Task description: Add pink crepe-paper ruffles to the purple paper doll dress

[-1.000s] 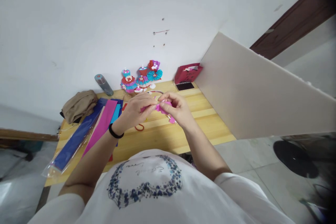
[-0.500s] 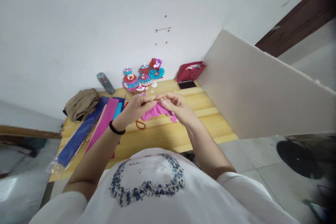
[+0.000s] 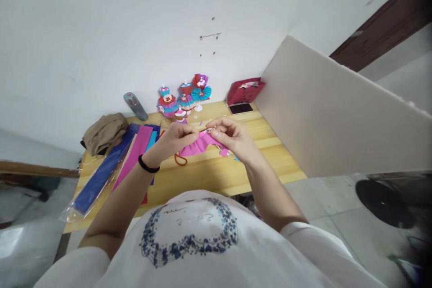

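A strip of pink crepe paper [image 3: 199, 144], gathered in folds, hangs between my two hands above the table. My left hand [image 3: 182, 137] pinches its upper left edge between thumb and fingers and wears a black wristband [image 3: 147, 166]. On the other side, my right hand [image 3: 230, 134] is closed with thumb and forefinger on the upper right edge. Something thin and brownish shows between the fingertips, too small to name. Below the left hand a red loop [image 3: 181, 160] lies on the table, and small pink scraps [image 3: 224, 152] lie under the right hand.
Several crepe-paper dress figures [image 3: 168, 101] stand at the back of the wooden table [image 3: 270, 162]. Left are a bottle [image 3: 135, 106], brown cloth [image 3: 105, 133] and folded paper sheets [image 3: 104, 175]. A red gift bag [image 3: 245, 91] and phone [image 3: 240, 108] sit near a white partition [image 3: 330, 112].
My hands have moved slightly apart, and the pink crepe paper is spread wider between them. The right fingertips have opened a little at the paper's top edge.
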`<state>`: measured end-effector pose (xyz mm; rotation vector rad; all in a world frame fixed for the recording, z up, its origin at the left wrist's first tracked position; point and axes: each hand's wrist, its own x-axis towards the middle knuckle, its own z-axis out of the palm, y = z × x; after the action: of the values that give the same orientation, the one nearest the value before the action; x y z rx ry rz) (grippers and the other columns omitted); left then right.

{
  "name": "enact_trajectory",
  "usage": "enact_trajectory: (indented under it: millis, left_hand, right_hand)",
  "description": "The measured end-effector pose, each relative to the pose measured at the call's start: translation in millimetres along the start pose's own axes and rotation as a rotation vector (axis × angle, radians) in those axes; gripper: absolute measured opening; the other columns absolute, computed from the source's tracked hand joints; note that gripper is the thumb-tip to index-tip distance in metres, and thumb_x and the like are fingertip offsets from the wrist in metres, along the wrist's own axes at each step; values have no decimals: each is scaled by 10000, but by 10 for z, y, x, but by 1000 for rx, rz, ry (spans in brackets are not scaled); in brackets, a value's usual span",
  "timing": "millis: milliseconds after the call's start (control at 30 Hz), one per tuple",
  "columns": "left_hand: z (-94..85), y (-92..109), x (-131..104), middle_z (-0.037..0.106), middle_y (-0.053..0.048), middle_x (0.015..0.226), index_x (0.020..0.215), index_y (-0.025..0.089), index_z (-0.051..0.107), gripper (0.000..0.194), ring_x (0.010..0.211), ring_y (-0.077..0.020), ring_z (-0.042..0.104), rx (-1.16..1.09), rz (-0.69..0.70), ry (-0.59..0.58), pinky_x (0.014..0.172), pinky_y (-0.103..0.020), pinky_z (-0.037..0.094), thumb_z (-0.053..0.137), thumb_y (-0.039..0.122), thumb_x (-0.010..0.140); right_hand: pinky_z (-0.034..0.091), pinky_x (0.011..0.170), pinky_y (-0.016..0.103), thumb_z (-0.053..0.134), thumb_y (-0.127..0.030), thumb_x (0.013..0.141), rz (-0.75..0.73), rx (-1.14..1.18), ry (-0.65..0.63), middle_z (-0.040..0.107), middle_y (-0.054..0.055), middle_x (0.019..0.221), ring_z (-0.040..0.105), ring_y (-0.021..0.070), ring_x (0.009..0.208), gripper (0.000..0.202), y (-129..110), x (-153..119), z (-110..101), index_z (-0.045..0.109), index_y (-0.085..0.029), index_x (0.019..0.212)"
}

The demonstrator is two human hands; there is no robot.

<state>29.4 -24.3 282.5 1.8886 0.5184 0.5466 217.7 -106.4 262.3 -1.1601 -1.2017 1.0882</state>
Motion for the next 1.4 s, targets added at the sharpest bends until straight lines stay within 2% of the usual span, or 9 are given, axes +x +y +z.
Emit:
enact_trajectory:
  millis: [100,200,367,533,767,967,1200,1400]
  left_hand:
    - [2,43,10,474,22,550,668,155,599,259,520,-90,382,156,73,45,484,-222,288,556,294,881]
    - [14,69,12,528,21,573,696,158,614,215,542,-91,418,301,175,70,504,-208,328,521,220,880]
    - [28,88,9,523,31,586,675,161,579,252,563,-85,432,480,338,121,547,-204,337,473,126,900]
    - [19,67,-1,531,37,598,675,166,574,251,567,-88,446,616,337,144,561,-220,324,506,125,914]
    - [9,52,-6,582,15,633,679,172,581,285,610,-112,494,760,327,159,587,-252,333,476,143,943]
    - [43,49,-21,562,20,601,656,168,568,282,580,-105,478,755,308,220,570,-240,326,488,110,920]
    - [53,38,-31,575,23,615,692,170,598,259,585,-101,495,716,334,251,579,-242,332,516,118,932]
    - [56,36,-24,589,16,629,690,162,607,264,598,-101,506,730,351,250,575,-233,333,509,106,930]
  right_hand:
    - [350,486,238,753,-530,765,-38,-91,69,547,-43,605,450,94,521,370,-15,-17,-4,648,-185,846]
    - [366,515,243,735,-488,786,-65,-227,124,577,-14,643,467,101,566,342,-42,-8,-16,607,-176,725]
    - [323,509,251,730,-434,748,-17,-383,55,504,-29,569,411,100,541,330,-55,45,-33,554,-186,621]
    - [320,518,250,679,-303,752,-82,-443,45,440,-48,531,396,105,538,257,-65,61,24,502,-204,595]
    - [335,545,263,632,-228,760,-146,-537,160,518,-29,552,428,114,537,134,-62,56,148,578,-197,641]
    - [344,551,266,607,-232,798,-221,-504,174,511,-31,561,414,106,528,145,-39,18,226,595,-193,658]
    - [374,566,266,635,-298,819,-176,-444,177,596,-9,629,482,124,575,141,15,17,196,648,-184,736]
    - [381,586,269,599,-236,854,-269,-483,109,608,-5,638,512,125,589,162,-11,13,178,640,-188,705]
